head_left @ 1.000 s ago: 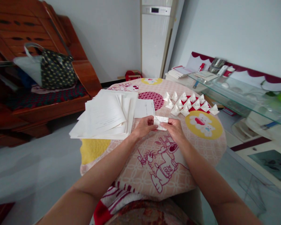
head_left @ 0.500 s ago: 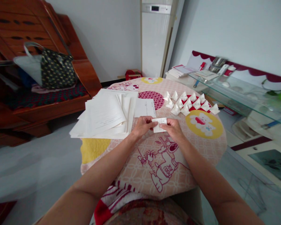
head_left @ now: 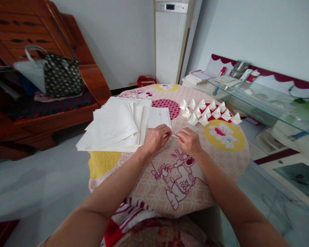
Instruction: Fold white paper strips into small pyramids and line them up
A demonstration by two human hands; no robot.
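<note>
Between my two hands a small folded piece of paper (head_left: 174, 136) is seen almost edge-on, as a thin white strip. My left hand (head_left: 158, 137) pinches its left end, and my right hand (head_left: 189, 140) grips its right end, fingers closed. Just behind my left hand lies a white sheet with a few printed lines (head_left: 158, 116). Farther left is a stack of white paper (head_left: 115, 127), its sheets loosely overlapping. Several small folded paper boats (head_left: 198, 113) stand in rows at the back right of the table.
A patterned cloth (head_left: 154, 185) covers the rounded table. On the right stands a glass-topped cabinet (head_left: 267, 99) with books, tins and a cup. To the left is a wooden bench (head_left: 92, 80) with a dotted bag (head_left: 61, 75). A white upright unit (head_left: 170, 44) stands behind.
The folded paper has turned from its flat face toward me to nearly edge-on. Both hands have rolled over, so their backs now show. The sheets and boats stay put.
</note>
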